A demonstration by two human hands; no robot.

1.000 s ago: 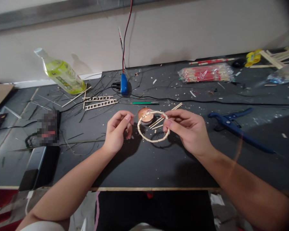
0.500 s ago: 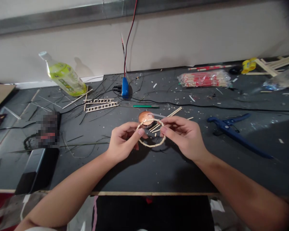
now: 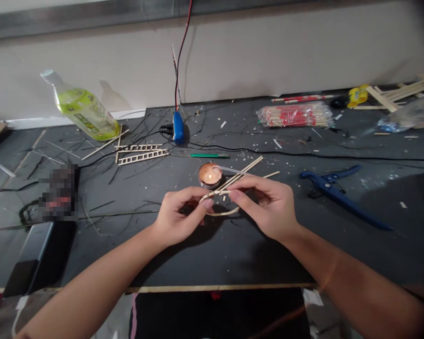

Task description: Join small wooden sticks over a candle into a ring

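A thin pale ring made of short jointed segments is held between both hands above the dark table. My left hand pinches its left side between thumb and fingers. On the right side, my right hand grips it the same way. The ring is tilted, so it looks narrow. Just beyond it stands a small round copper-coloured container with a bright spot inside. Pale sticks lie behind my right hand, and a thin translucent strip runs from the container towards that hand.
A blue cutter lies right. Behind are a green-labelled bottle, small ladder-like frames, a green-handled tool, a blue plug block and a packet of red-and-pale sticks. A black cable crosses the table.
The ring has tipped from a wide round outline to a narrow one, and both hands have turned slightly with it. The container now shows more fully, and the whole view has shifted a little.
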